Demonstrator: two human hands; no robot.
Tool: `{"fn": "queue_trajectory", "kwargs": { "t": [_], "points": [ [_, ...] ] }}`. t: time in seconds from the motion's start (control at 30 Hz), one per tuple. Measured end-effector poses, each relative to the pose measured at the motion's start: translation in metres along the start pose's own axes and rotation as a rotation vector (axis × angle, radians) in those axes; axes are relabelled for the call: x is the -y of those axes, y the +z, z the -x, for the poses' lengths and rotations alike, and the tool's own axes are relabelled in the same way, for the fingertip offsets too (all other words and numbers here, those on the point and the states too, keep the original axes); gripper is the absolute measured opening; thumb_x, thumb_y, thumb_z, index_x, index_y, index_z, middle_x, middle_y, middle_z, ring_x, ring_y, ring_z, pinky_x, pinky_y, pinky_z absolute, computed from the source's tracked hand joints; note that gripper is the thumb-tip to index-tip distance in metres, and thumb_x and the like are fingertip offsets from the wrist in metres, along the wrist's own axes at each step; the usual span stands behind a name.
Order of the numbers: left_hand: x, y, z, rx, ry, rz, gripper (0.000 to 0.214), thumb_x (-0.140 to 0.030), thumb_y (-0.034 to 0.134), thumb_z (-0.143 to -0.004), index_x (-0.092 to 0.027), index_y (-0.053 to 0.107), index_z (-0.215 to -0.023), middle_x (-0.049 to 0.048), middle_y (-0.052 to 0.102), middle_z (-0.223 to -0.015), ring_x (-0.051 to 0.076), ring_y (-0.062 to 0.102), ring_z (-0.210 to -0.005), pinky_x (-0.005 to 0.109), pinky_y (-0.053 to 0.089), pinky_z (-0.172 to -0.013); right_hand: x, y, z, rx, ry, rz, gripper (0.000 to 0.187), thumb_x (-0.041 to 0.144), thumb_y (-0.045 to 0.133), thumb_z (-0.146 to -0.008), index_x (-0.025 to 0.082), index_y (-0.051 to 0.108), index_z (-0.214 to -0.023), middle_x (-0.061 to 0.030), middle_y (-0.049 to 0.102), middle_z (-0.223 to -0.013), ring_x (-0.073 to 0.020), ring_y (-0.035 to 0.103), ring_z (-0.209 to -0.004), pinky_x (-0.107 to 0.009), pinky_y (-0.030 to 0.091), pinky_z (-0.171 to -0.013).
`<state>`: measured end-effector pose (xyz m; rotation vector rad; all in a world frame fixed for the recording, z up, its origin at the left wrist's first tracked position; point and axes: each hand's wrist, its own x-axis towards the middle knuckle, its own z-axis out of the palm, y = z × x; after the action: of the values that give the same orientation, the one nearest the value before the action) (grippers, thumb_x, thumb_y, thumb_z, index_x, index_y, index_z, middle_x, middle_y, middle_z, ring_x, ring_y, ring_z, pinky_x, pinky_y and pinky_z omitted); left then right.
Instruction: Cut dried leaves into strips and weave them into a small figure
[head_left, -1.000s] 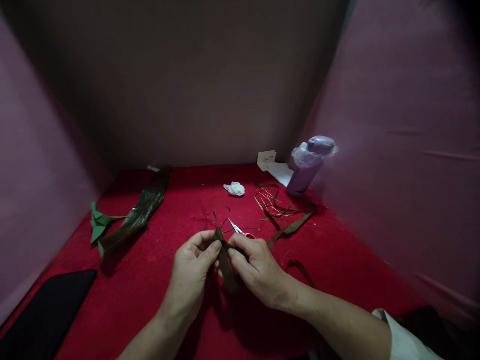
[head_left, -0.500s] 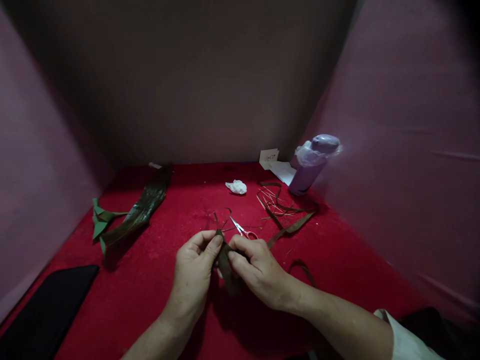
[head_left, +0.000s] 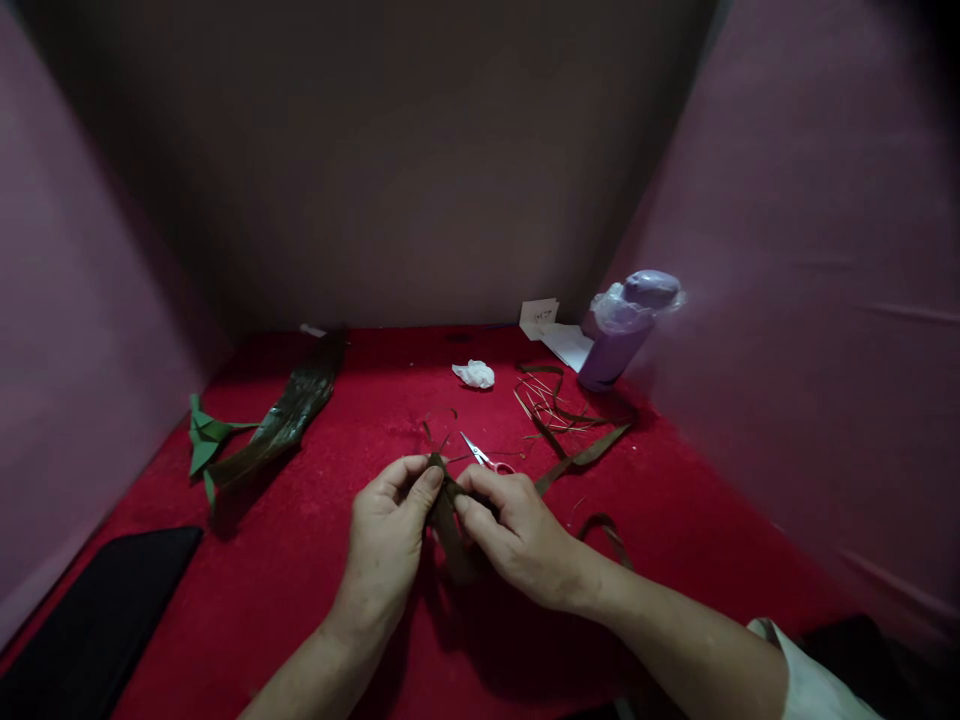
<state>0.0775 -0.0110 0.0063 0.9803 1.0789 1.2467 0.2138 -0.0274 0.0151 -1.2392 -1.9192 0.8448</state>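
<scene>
So I've got this folded leaf strip between both hands, low over the middle of the red cloth. My left hand has thumb and fingers clamped on its top end; my right hand is pinching its side, though I can't tell exactly where those fingertips grip. I reckon the fold could spring loose if my left thumb eases off, and an uneven right-hand tug might split the leaf. Just past my knuckles are the scissors, close enough that a careless reach could nick me or the strip. Farther off, thin sticks lie tangled with a long brown strip, so pulling one could drag the other.
</scene>
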Motion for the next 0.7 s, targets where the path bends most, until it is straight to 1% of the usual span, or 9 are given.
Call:
{"fn": "queue_trajectory", "kwargs": {
  "t": [0.1, 0.2, 0.3, 0.37, 0.43, 0.47, 0.53, 0.63, 0.7],
  "points": [
    [-0.0005, 0.0012, 0.0018, 0.013, -0.015, 0.009, 0.018, -0.031, 0.069, -0.068, -0.015, 0.064, -0.077, -0.0021, 0.06, -0.062, 0.008, 0.049, -0.05, 0.017, 0.039, -0.043, -0.0009, 0.0005, -0.0007, -0.032, 0.012, 0.014, 0.022, 0.023, 0.039, -0.09, 0.018, 0.046, -0.07, 0.0034, 0.049, -0.06, -0.0082, 0.043, -0.055, -0.022, 0.029, -0.055],
    [0.0004, 0.0024, 0.0028, 0.016, -0.017, 0.013, 0.018, -0.03, 0.069, -0.068, -0.016, 0.064, -0.079, -0.0024, 0.06, -0.062, 0.007, 0.047, -0.047, 0.016, 0.038, -0.04, -0.0016, 0.0002, -0.0007, -0.028, -0.014, 0.03, 0.023, 0.022, 0.038, -0.091, 0.018, 0.045, -0.069, 0.0038, 0.048, -0.059, -0.0077, 0.042, -0.054, -0.022, 0.029, -0.055],
    [0.0028, 0.0035, 0.0022, -0.006, 0.008, 0.002, 0.016, -0.027, 0.068, -0.069, -0.016, 0.065, -0.079, -0.0015, 0.062, -0.065, 0.008, 0.051, -0.053, 0.016, 0.042, -0.047, -0.001, -0.0007, 0.0002, 0.016, -0.047, 0.032, 0.022, 0.02, 0.038, -0.091, 0.018, 0.044, -0.07, 0.0044, 0.046, -0.058, -0.0071, 0.041, -0.052, -0.022, 0.028, -0.055],
    [0.0045, 0.0039, 0.0016, -0.033, 0.025, -0.004, 0.015, -0.026, 0.068, -0.069, -0.015, 0.066, -0.079, -0.0001, 0.064, -0.069, 0.009, 0.055, -0.06, 0.017, 0.046, -0.055, -0.0005, -0.0006, 0.0011, 0.024, -0.049, 0.038, 0.022, 0.02, 0.038, -0.091, 0.018, 0.044, -0.069, 0.0046, 0.045, -0.057, -0.007, 0.041, -0.051, -0.022, 0.028, -0.054],
    [0.0053, 0.0039, 0.0011, -0.046, 0.029, -0.005, 0.015, -0.026, 0.067, -0.069, -0.015, 0.066, -0.079, 0.0009, 0.065, -0.073, 0.011, 0.057, -0.064, 0.018, 0.047, -0.058, -0.0005, 0.0003, 0.002, 0.028, -0.048, 0.046, 0.023, 0.02, 0.039, -0.091, 0.018, 0.043, -0.068, 0.0045, 0.045, -0.057, -0.0071, 0.041, -0.051, -0.022, 0.028, -0.054],
    [0.0052, 0.0037, 0.0009, -0.041, 0.025, -0.008, 0.016, -0.027, 0.067, -0.069, -0.015, 0.066, -0.079, 0.0006, 0.065, -0.072, 0.01, 0.057, -0.063, 0.018, 0.047, -0.057, -0.0008, 0.0008, 0.0022, 0.027, -0.048, 0.049, 0.024, 0.021, 0.039, -0.091, 0.018, 0.043, -0.068, 0.0044, 0.046, -0.057, -0.0072, 0.041, -0.051, -0.022, 0.028, -0.054],
    [0.0041, 0.0031, 0.0007, -0.013, 0.011, -0.014, 0.016, -0.028, 0.067, -0.07, -0.015, 0.065, -0.078, -0.0015, 0.062, -0.065, 0.009, 0.053, -0.054, 0.017, 0.044, -0.049, -0.0021, 0.0013, 0.0016, 0.021, -0.045, 0.058, 0.024, 0.021, 0.038, -0.091, 0.018, 0.044, -0.068, 0.004, 0.048, -0.058, -0.0073, 0.043, -0.053, -0.021, 0.029, -0.054],
    [0.0013, 0.0014, 0.0001, 0.011, -0.002, -0.033, 0.016, -0.031, 0.067, -0.071, -0.016, 0.061, -0.072, -0.0055, 0.054, -0.053, 0.006, 0.043, -0.041, 0.016, 0.036, -0.037, -0.0061, -0.0007, -0.0016, -0.002, -0.03, 0.106, 0.027, 0.024, 0.038, -0.092, 0.018, 0.046, -0.067, 0.0037, 0.049, -0.059, -0.0076, 0.043, -0.054, -0.021, 0.03, -0.054],
    [-0.0004, -0.0004, -0.0009, -0.009, 0.008, -0.04, 0.018, -0.032, 0.066, -0.071, -0.016, 0.059, -0.071, -0.0064, 0.051, -0.051, 0.005, 0.041, -0.039, 0.015, 0.034, -0.036, -0.0089, -0.0039, -0.0043, -0.002, -0.025, 0.145, 0.027, 0.025, 0.038, -0.093, 0.018, 0.049, -0.069, 0.0036, 0.05, -0.059, -0.008, 0.044, -0.054, -0.021, 0.032, -0.054]
  ]
}}
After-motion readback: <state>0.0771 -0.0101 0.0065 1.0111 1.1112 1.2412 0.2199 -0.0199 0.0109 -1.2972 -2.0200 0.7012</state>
